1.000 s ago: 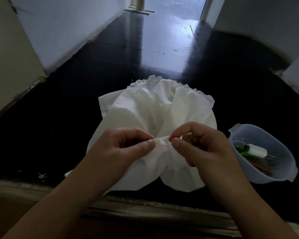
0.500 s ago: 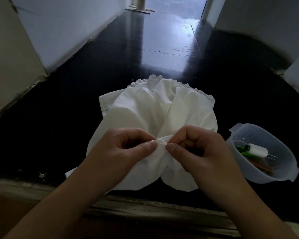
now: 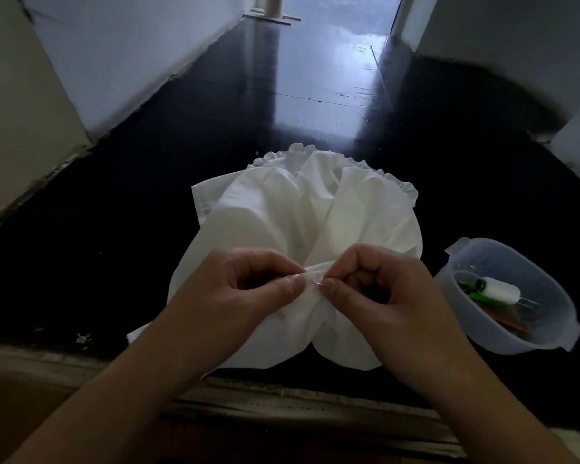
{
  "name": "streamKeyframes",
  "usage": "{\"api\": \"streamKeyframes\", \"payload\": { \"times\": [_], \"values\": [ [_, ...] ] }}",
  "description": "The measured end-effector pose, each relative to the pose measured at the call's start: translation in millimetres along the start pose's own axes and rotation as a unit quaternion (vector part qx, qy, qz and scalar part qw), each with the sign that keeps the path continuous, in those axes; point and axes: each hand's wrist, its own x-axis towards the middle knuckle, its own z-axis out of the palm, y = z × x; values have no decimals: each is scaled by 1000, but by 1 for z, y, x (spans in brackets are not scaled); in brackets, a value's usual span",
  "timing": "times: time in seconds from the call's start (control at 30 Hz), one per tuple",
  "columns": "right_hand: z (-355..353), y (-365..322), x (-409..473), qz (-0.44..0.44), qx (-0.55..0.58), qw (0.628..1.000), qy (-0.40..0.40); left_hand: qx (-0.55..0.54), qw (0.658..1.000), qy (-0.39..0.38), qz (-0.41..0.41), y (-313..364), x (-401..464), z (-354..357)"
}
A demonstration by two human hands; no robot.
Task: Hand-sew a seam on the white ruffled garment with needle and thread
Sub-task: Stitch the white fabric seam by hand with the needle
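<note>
The right hand (image 3: 379, 293) pinches a thin needle (image 3: 316, 281) between thumb and forefinger, its other fingers curled in. Just left of it, almost touching, the left hand (image 3: 245, 289) pinches a bunched fold of the white ruffled garment (image 3: 302, 216), which spreads beyond and beneath both hands across the dark floor (image 3: 114, 212). Right of the right hand sits a clear plastic tub (image 3: 543, 339) holding a white thread spool (image 3: 499, 289).

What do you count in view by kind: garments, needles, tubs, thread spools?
White ruffled garment: 1
Needle, pinched at the fold by the right hand, with the left hand gripping the fabric: 1
Clear plastic tub: 1
White thread spool in the tub: 1
Total: 4
</note>
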Motion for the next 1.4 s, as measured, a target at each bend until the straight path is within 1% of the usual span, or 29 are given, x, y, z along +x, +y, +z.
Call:
{"api": "streamKeyframes", "payload": {
  "times": [0.23,0.37,0.5,0.7,0.83,0.93,1.13,1.4],
  "values": [
    [2,4,-1,-6,-44,999,0,27,999,0,21,-2,1,0],
    [1,0,-2,-11,-39,999,-18,50,998,3,33,-5,2,-1],
    [1,1,-2,-21,-59,997,-33,63,997,2,46,-6,2,-1],
    [3,4,-2,-27,-92,995,-23,108,993,4,55,-5,1,-2],
    [5,3,-1,-34,-113,993,-7,151,986,27,66,-5,-1,-1],
    [6,4,-2,-35,-124,992,3,163,983,50,71,-5,-2,1],
    [8,3,-2,-28,-147,989,12,190,975,68,90,-5,-4,4],
    [12,4,-2,-26,-169,985,20,216,968,66,107,-6,-5,6]
  ]
}}
